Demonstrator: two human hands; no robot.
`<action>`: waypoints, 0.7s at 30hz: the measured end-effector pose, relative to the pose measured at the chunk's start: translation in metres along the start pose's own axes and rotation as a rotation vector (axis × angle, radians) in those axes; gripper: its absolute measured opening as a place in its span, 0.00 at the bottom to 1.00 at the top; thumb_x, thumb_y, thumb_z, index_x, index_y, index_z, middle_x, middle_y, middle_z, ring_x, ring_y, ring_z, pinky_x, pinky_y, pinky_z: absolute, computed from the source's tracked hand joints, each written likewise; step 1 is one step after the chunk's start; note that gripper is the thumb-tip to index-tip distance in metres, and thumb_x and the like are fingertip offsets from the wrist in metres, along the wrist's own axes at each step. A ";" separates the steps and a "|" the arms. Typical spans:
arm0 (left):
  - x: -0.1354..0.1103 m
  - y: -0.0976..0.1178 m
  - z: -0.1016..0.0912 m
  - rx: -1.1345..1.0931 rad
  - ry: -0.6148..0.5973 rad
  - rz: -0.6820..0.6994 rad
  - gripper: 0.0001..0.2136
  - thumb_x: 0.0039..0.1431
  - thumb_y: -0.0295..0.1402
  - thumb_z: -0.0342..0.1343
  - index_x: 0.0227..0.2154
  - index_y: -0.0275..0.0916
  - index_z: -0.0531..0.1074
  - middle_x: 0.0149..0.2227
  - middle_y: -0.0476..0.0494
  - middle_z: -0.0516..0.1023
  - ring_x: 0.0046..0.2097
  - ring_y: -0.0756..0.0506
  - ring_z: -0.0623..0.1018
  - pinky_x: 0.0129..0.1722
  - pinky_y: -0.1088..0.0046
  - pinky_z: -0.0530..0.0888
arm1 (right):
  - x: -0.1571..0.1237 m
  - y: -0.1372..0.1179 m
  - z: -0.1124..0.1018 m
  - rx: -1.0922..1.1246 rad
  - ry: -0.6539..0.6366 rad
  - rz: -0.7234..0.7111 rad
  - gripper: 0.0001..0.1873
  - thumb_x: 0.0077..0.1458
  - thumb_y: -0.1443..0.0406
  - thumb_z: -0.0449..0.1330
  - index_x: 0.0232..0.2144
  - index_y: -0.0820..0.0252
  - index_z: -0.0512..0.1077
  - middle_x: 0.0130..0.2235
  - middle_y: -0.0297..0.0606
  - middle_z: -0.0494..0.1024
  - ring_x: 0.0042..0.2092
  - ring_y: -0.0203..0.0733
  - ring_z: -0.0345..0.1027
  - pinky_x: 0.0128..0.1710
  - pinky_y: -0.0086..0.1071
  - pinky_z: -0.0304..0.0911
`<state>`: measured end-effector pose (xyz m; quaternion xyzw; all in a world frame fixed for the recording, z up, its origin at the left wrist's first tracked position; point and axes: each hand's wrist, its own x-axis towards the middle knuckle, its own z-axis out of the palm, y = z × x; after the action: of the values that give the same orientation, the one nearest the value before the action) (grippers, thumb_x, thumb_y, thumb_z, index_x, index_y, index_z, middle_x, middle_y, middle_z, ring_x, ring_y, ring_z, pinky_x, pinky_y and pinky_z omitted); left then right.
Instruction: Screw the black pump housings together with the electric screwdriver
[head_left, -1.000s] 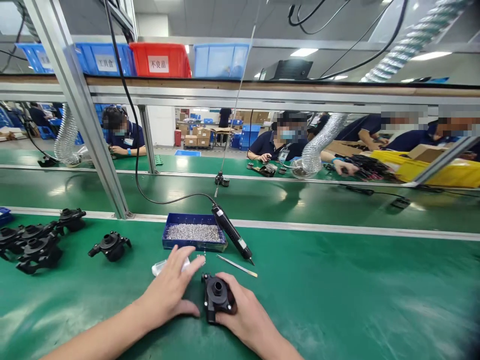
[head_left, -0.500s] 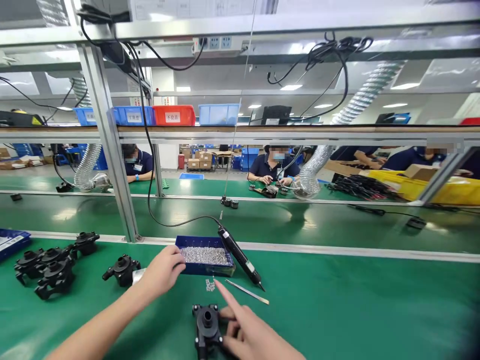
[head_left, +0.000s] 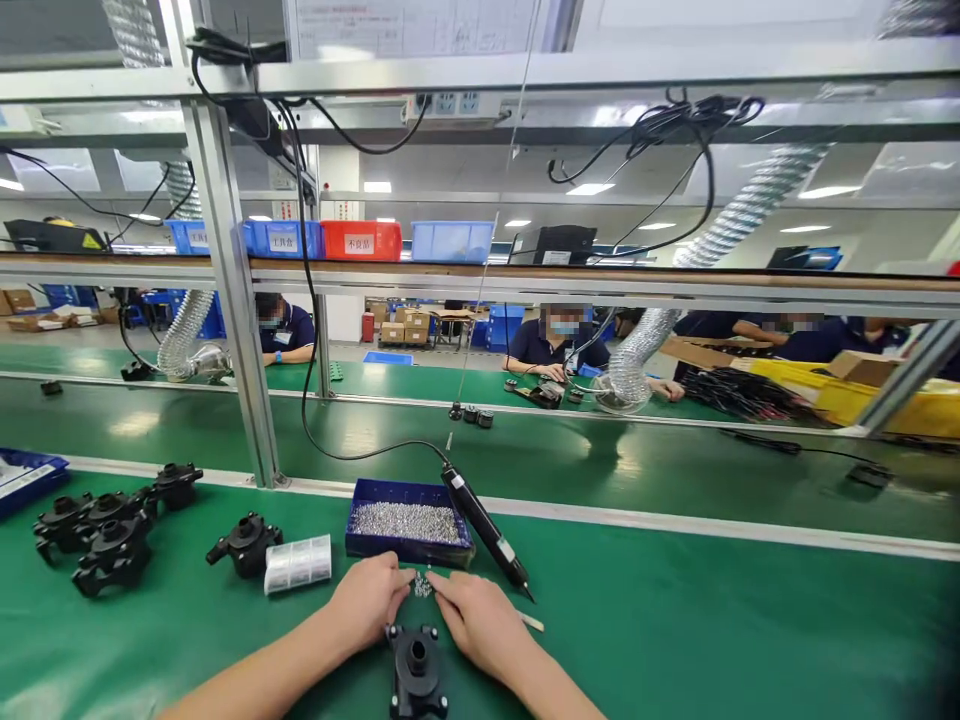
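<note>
A small pile of silver screws (head_left: 422,585) lies on the green mat between my fingertips. My left hand (head_left: 375,598) reaches its left side with fingers curled together; whether they pinch a screw is hidden. From the right, my right hand (head_left: 481,618) touches the pile with a forward index finger, its other fingers tucked in. What that hand may hold is too small to make out. Just below, between my wrists, a black plastic housing (head_left: 417,672) with a round central port sits untouched. Behind the pile stands a blue box (head_left: 405,551) full of similar screws.
A black electric screwdriver (head_left: 487,528) leans on the box's right corner, its cable running up left. Tweezers (head_left: 531,621) are partly covered by my right hand. A roll of clear labels (head_left: 298,564) and several black housings (head_left: 112,550) lie left. Co-workers sit across the line.
My left hand has moved from the box's left edge down to the screw pile. My right hand has let go of the housing and shifted to the pile. The label roll is now uncovered.
</note>
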<state>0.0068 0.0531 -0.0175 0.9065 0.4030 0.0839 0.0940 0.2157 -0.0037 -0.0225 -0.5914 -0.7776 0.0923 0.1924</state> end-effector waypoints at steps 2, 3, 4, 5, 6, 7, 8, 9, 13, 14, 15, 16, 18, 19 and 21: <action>-0.001 -0.001 0.001 -0.007 0.007 -0.010 0.14 0.70 0.32 0.48 0.39 0.43 0.80 0.38 0.41 0.78 0.40 0.42 0.80 0.42 0.70 0.75 | -0.001 0.001 0.001 0.002 0.001 0.007 0.18 0.66 0.67 0.54 0.49 0.51 0.82 0.39 0.42 0.84 0.42 0.49 0.80 0.42 0.34 0.67; -0.001 -0.002 0.001 -0.011 0.014 -0.015 0.14 0.70 0.32 0.48 0.39 0.43 0.80 0.38 0.41 0.78 0.40 0.42 0.80 0.42 0.70 0.75 | -0.001 0.001 0.001 0.005 0.007 0.016 0.17 0.66 0.67 0.54 0.47 0.52 0.82 0.40 0.42 0.84 0.42 0.49 0.79 0.43 0.34 0.67; -0.002 -0.002 0.002 -0.015 0.023 -0.018 0.13 0.70 0.31 0.48 0.41 0.43 0.80 0.39 0.41 0.78 0.41 0.42 0.80 0.43 0.70 0.75 | -0.001 0.001 0.001 0.010 0.017 0.027 0.16 0.65 0.67 0.55 0.44 0.53 0.83 0.40 0.41 0.84 0.43 0.49 0.79 0.43 0.33 0.66; -0.002 -0.003 0.002 -0.018 0.033 -0.016 0.13 0.70 0.31 0.48 0.44 0.43 0.80 0.40 0.41 0.78 0.41 0.42 0.80 0.43 0.69 0.75 | -0.002 0.001 0.001 0.014 0.028 0.040 0.14 0.65 0.67 0.55 0.42 0.54 0.83 0.39 0.40 0.84 0.42 0.48 0.79 0.42 0.33 0.66; -0.002 -0.004 0.003 -0.020 0.043 -0.011 0.14 0.70 0.31 0.48 0.47 0.44 0.79 0.41 0.41 0.78 0.42 0.42 0.80 0.44 0.69 0.75 | -0.003 0.001 0.001 0.017 0.040 0.053 0.13 0.64 0.67 0.56 0.39 0.55 0.82 0.37 0.39 0.83 0.41 0.47 0.78 0.40 0.33 0.66; -0.002 -0.004 0.004 -0.021 0.050 -0.004 0.15 0.70 0.31 0.48 0.50 0.44 0.78 0.42 0.41 0.77 0.42 0.42 0.80 0.44 0.69 0.74 | -0.004 0.001 0.002 0.017 0.052 0.065 0.12 0.64 0.68 0.56 0.36 0.56 0.81 0.36 0.38 0.83 0.39 0.46 0.78 0.39 0.32 0.65; -0.002 -0.004 0.005 -0.020 0.054 0.005 0.15 0.71 0.32 0.47 0.52 0.45 0.77 0.41 0.41 0.77 0.42 0.42 0.79 0.44 0.69 0.74 | -0.005 0.001 0.003 0.015 0.064 0.073 0.11 0.64 0.69 0.56 0.35 0.56 0.80 0.35 0.37 0.82 0.38 0.45 0.77 0.37 0.32 0.65; -0.002 -0.004 0.005 -0.018 0.052 0.014 0.15 0.71 0.33 0.47 0.51 0.46 0.78 0.40 0.42 0.77 0.41 0.42 0.79 0.43 0.70 0.74 | -0.006 0.000 0.005 0.012 0.078 0.078 0.11 0.63 0.69 0.56 0.34 0.57 0.78 0.34 0.37 0.81 0.37 0.45 0.76 0.36 0.32 0.64; 0.000 -0.002 0.005 -0.008 0.039 0.031 0.14 0.71 0.34 0.49 0.42 0.45 0.81 0.37 0.42 0.76 0.38 0.42 0.79 0.40 0.70 0.73 | -0.011 0.002 0.012 0.013 0.129 0.061 0.11 0.64 0.71 0.53 0.32 0.57 0.73 0.35 0.38 0.79 0.37 0.45 0.76 0.36 0.33 0.62; -0.001 -0.002 0.004 -0.007 0.038 0.029 0.13 0.71 0.33 0.49 0.41 0.44 0.81 0.37 0.42 0.76 0.38 0.42 0.79 0.40 0.69 0.73 | -0.013 0.003 0.013 0.021 0.143 0.051 0.11 0.65 0.71 0.53 0.32 0.57 0.72 0.35 0.38 0.79 0.36 0.45 0.75 0.36 0.33 0.62; -0.002 -0.002 0.002 -0.008 0.036 0.023 0.13 0.70 0.32 0.50 0.40 0.44 0.81 0.38 0.42 0.76 0.39 0.42 0.79 0.41 0.69 0.73 | -0.014 0.004 0.014 0.033 0.158 0.040 0.11 0.66 0.70 0.52 0.32 0.56 0.71 0.35 0.38 0.78 0.36 0.45 0.75 0.36 0.33 0.62; -0.003 -0.002 0.000 -0.012 0.036 0.012 0.12 0.69 0.31 0.50 0.38 0.42 0.81 0.38 0.41 0.77 0.39 0.41 0.79 0.41 0.68 0.74 | -0.016 0.004 0.014 0.049 0.176 0.026 0.12 0.67 0.69 0.50 0.32 0.56 0.69 0.35 0.38 0.78 0.36 0.45 0.75 0.36 0.34 0.63; -0.008 -0.004 -0.004 -0.028 0.034 -0.027 0.11 0.67 0.30 0.52 0.34 0.41 0.80 0.37 0.41 0.77 0.40 0.40 0.80 0.43 0.67 0.74 | -0.020 0.001 0.013 0.086 0.208 -0.004 0.13 0.71 0.66 0.46 0.33 0.55 0.66 0.35 0.38 0.76 0.36 0.44 0.73 0.37 0.34 0.65; -0.010 -0.005 -0.005 -0.043 0.033 -0.052 0.10 0.66 0.30 0.54 0.32 0.40 0.80 0.37 0.41 0.78 0.41 0.40 0.80 0.43 0.66 0.74 | -0.023 -0.001 0.013 0.112 0.225 -0.030 0.14 0.73 0.64 0.44 0.34 0.55 0.65 0.35 0.38 0.75 0.36 0.43 0.73 0.37 0.34 0.66; -0.016 -0.007 -0.007 -0.081 0.030 -0.103 0.08 0.64 0.30 0.56 0.31 0.40 0.79 0.38 0.41 0.79 0.42 0.40 0.80 0.45 0.66 0.74 | -0.029 -0.008 0.011 0.189 0.273 -0.123 0.16 0.74 0.62 0.41 0.35 0.54 0.63 0.35 0.37 0.73 0.36 0.42 0.71 0.38 0.33 0.67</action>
<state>-0.0103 0.0467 -0.0134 0.8786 0.4467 0.1087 0.1290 0.2105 -0.0324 -0.0349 -0.5289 -0.7669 0.0722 0.3562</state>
